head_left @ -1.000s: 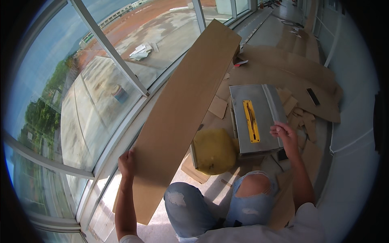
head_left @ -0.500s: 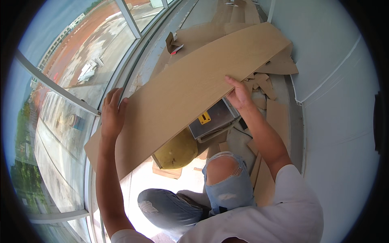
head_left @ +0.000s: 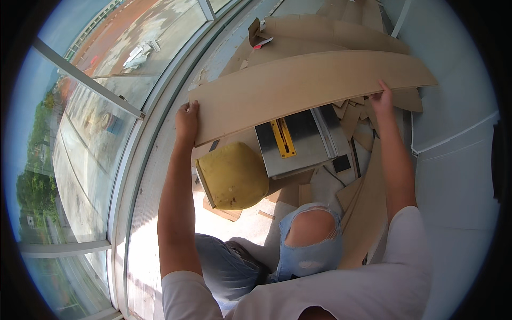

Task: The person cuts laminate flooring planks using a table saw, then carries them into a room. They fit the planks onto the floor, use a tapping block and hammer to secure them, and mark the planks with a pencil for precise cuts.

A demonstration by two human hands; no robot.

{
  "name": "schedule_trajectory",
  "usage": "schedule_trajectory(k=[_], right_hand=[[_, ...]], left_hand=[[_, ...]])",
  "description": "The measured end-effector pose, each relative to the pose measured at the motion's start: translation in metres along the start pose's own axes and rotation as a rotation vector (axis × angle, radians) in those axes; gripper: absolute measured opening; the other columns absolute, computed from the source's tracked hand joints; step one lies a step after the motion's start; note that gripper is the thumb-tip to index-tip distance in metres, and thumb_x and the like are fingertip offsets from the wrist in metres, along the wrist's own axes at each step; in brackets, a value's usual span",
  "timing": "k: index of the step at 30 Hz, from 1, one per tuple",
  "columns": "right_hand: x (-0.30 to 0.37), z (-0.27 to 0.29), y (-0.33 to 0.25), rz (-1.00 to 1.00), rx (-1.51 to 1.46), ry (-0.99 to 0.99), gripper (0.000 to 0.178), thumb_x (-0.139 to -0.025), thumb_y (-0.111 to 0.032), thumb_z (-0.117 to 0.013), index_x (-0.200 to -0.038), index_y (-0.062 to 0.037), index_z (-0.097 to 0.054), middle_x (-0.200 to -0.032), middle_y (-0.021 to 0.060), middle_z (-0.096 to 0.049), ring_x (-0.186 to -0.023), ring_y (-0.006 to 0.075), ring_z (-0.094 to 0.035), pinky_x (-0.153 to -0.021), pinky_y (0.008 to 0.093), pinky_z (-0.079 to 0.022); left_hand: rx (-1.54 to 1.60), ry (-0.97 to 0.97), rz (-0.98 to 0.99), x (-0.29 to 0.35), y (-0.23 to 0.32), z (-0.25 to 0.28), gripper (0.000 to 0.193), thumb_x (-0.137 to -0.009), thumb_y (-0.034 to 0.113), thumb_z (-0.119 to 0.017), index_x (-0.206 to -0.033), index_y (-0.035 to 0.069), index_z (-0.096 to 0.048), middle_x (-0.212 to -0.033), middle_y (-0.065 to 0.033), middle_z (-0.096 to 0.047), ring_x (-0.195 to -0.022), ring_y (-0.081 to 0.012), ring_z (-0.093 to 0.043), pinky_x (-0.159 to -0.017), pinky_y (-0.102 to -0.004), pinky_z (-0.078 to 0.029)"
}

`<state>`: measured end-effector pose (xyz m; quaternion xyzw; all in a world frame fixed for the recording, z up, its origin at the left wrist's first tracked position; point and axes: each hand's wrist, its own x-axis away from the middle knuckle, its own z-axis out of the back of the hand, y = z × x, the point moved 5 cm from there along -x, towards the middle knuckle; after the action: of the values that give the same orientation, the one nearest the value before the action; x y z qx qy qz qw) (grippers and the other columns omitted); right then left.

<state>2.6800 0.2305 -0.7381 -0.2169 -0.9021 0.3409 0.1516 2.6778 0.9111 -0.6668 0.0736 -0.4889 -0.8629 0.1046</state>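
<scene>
A long brown wooden board [head_left: 298,82] spans the view, held by both hands. My left hand [head_left: 186,121] grips its left end, with the fingers over the edge. On the near edge toward the right end, my right hand [head_left: 382,99] has its thumb on top and its fingers underneath. Below the board is a table saw [head_left: 298,152] with a dark metal top and a yellow insert [head_left: 284,140]; the board covers its far part. Whether board and saw top touch, I cannot tell. A rounded yellow seat or cushion [head_left: 234,176] stands left of the saw.
Offcuts [head_left: 352,120] and long brown strips [head_left: 368,202] lie right of the saw. Behind the board are large brown sheets [head_left: 330,34] on the floor. A framed window [head_left: 125,176] runs along the left, a pale wall [head_left: 458,170] along the right.
The board has swung from a steep diagonal to nearly crosswise, its left end moving right and away from the window. Both hands moved with it. More of the saw top and yellow insert now shows.
</scene>
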Motion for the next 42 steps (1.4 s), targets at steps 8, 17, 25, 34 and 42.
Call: schedule_trajectory(k=[8, 17, 25, 34, 42], right_hand=[[-0.048, 0.016, 0.059, -0.073, 0.094, 0.015, 0.038, -0.088, -0.013, -0.076, -0.123, -0.008, -0.062, -0.121, 0.0047, -0.066, -0.11, 0.0207, -0.063, -0.088, 0.0354, -0.053], [-0.147, 0.096, 0.068, -0.103, 0.144, 0.103, 0.036, -0.091, -0.01, -0.072, -0.124, -0.0006, -0.062, -0.12, 0.0092, -0.066, -0.112, 0.0241, -0.064, -0.097, 0.0374, -0.054], [-0.127, 0.075, 0.073, -0.108, 0.138, 0.049, 0.038, -0.095, -0.011, -0.069, -0.129, 0.0, -0.057, -0.127, 0.0095, -0.062, -0.117, 0.0236, -0.06, -0.1, 0.038, -0.052], [-0.114, 0.095, 0.071, -0.112, 0.068, -0.006, 0.048, -0.09, -0.009, -0.075, -0.134, -0.0049, -0.055, -0.13, 0.0074, -0.061, -0.12, 0.0242, -0.058, -0.103, 0.0388, -0.049], [-0.108, 0.095, 0.074, -0.105, 0.096, 0.022, 0.046, -0.089, -0.008, -0.076, -0.13, -0.0083, -0.057, -0.127, 0.0057, -0.063, -0.117, 0.0224, -0.06, -0.098, 0.0408, -0.053]], left_hand=[[-0.013, -0.003, -0.032, -0.052, -0.009, -0.123, 0.053, -0.098, 0.038, -0.06, -0.126, -0.007, -0.061, -0.112, -0.0288, -0.069, -0.108, -0.0418, -0.066, -0.094, -0.0449, -0.05], [-0.311, 0.043, -0.143, -0.088, 0.005, -0.195, 0.052, -0.097, 0.043, -0.059, -0.112, -0.007, -0.064, -0.117, -0.0301, -0.064, -0.108, -0.0466, -0.061, -0.094, -0.0495, -0.049], [-0.24, 0.161, -0.197, -0.081, -0.014, -0.22, 0.046, -0.106, 0.027, -0.043, -0.135, -0.006, -0.054, -0.124, -0.0312, -0.059, -0.111, -0.0478, -0.057, -0.098, -0.0505, -0.046], [-0.384, 0.103, -0.105, -0.073, -0.003, -0.215, 0.049, -0.107, 0.034, -0.039, -0.139, 0.0, -0.053, -0.117, -0.0291, -0.065, -0.111, -0.0467, -0.06, -0.093, -0.052, -0.049], [-0.454, 0.118, -0.049, -0.053, 0.0, -0.202, 0.047, -0.107, 0.037, -0.035, -0.139, 0.009, -0.056, -0.105, -0.0265, -0.071, -0.099, -0.0446, -0.067, -0.086, -0.0537, -0.052]])
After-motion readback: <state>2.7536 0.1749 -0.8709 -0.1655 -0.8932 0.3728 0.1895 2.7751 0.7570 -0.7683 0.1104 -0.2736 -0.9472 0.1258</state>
